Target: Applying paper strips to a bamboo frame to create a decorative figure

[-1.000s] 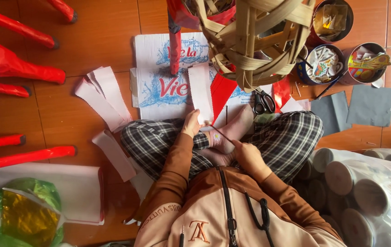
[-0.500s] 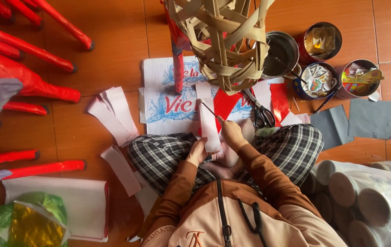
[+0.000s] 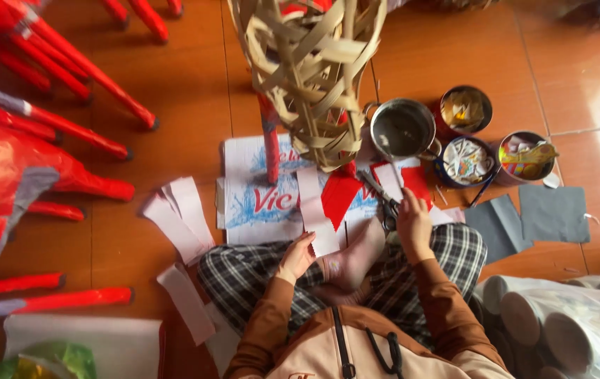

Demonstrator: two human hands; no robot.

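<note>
I sit cross-legged on an orange tiled floor. My left hand pinches the near end of a white paper strip, which runs away from my lap across a printed sheet. My right hand reaches forward to the right, its fingers curled over the handles of dark scissors that lie on the sheet. A red paper piece lies between the strip and the scissors. My bare foot shows between the two hands.
A woven bamboo frame looms close above the sheet. A metal pot and three tins of scraps stand to the right, with grey paper sheets beside them. Red paper-covered frames fill the left. Loose white strips lie left, wrapped rolls bottom right.
My right hand has moved from the thin stick at the strip out to the scissors on the right. My left hand stays on the white strip. The view has shifted forward.
</note>
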